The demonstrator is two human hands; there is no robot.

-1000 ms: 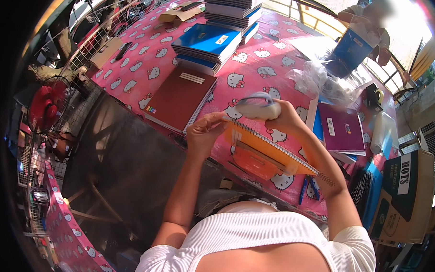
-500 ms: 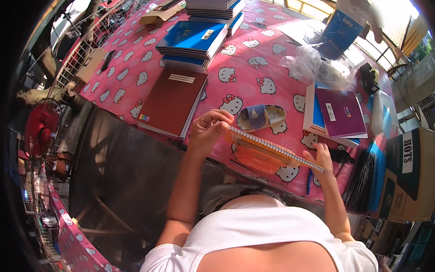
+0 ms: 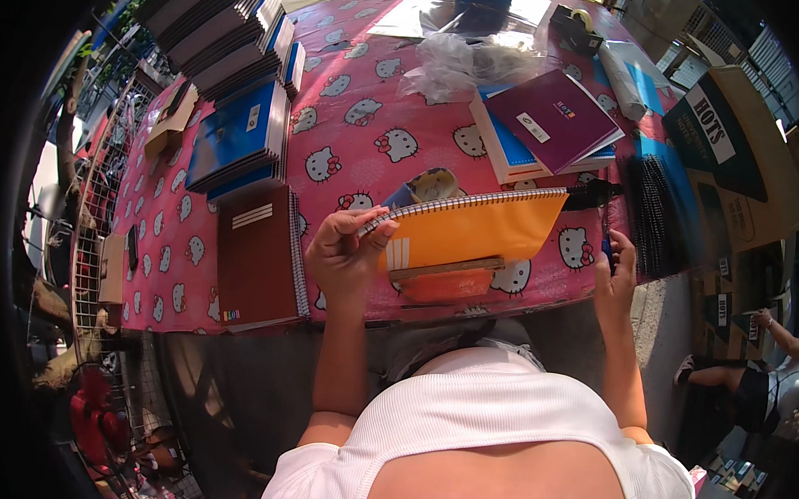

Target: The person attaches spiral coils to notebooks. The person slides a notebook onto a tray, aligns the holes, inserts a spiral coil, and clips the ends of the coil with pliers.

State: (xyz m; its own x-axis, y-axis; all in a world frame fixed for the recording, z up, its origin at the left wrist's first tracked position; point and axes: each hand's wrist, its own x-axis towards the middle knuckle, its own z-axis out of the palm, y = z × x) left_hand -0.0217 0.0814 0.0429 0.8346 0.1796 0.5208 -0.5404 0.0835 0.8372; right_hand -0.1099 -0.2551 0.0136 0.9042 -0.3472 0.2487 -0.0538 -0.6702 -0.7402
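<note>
Orange notebook [image 3: 479, 230], pink cat-print tablecloth [image 3: 368, 134], maroon [image 3: 257, 255] & purple [image 3: 554, 121] notebks.

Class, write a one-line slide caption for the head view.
Left hand grips an orange spiral notebook by its wire binding above a pink cartoon-cat tablecloth; right hand holds a pen.

Stationery counted on the pink patterned tablecloth [image 3: 359, 151]

One orange spiral-bound notebook [image 3: 475, 230], one maroon notebook [image 3: 257, 258], one purple notebook [image 3: 558, 123], one roll of tape [image 3: 433, 184], two stacks of blue notebooks [image 3: 238, 143].

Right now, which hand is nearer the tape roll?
Left. The left hand grips the orange notebook at its spiral corner, just beside the tape roll. The right hand is off past the notebook's far end.
</note>
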